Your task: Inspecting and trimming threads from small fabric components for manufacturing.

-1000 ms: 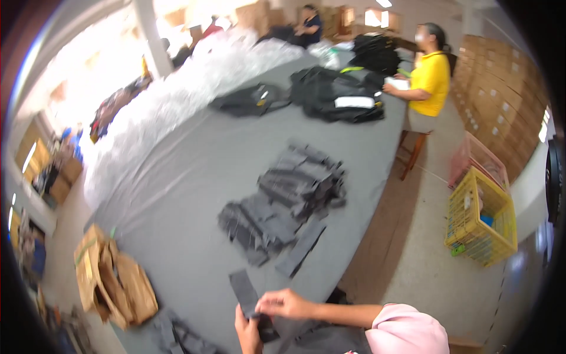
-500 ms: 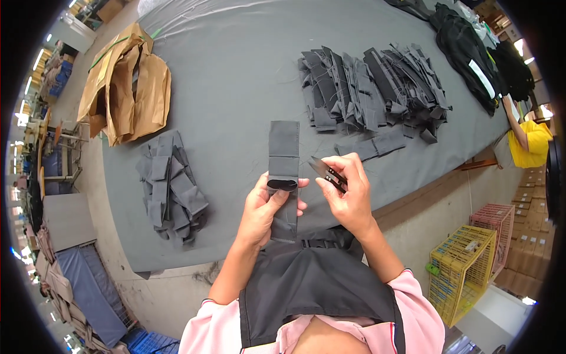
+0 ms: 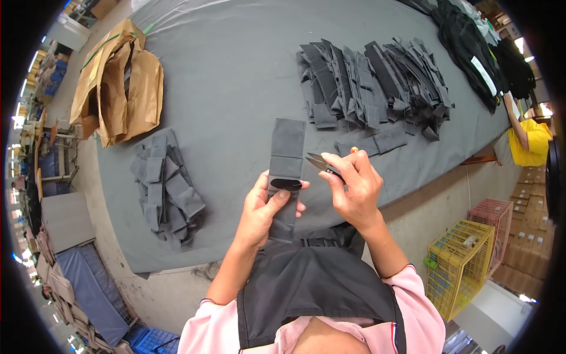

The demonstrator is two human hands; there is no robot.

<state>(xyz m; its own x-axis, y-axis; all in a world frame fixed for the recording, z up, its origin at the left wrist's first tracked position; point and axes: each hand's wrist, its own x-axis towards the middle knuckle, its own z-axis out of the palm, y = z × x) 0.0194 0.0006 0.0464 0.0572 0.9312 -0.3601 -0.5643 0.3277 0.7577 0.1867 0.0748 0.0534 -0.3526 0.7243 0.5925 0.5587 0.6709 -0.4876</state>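
Observation:
My left hand [image 3: 263,207] grips a dark grey fabric strap [image 3: 288,140] whose upper end points away from me. Under my thumb the strap folds into a small loop, and its lower part hangs toward my apron. In my right hand [image 3: 358,192] sits a pair of black thread snips [image 3: 319,161], the blades pointing left, a short way off the strap's right edge. Fingers cover most of the handle. Beyond the hands lies a heap of similar grey straps [image 3: 374,88], with one flat strap [image 3: 377,143] in front of it. A smaller pile of straps [image 3: 167,187] lies to the left.
A brown paper bag [image 3: 118,88] stands at the far left on the grey-covered table [image 3: 230,71]. Dark garments [image 3: 466,56] lie at the far right, near a person in a yellow top [image 3: 530,143]. Yellow [image 3: 460,268] and pink wire crates [image 3: 492,219] stand right of the table.
My right hand has turned and closed further around the snips, with the fingers raised. The strap's upper end has tilted slightly to the right in my left hand.

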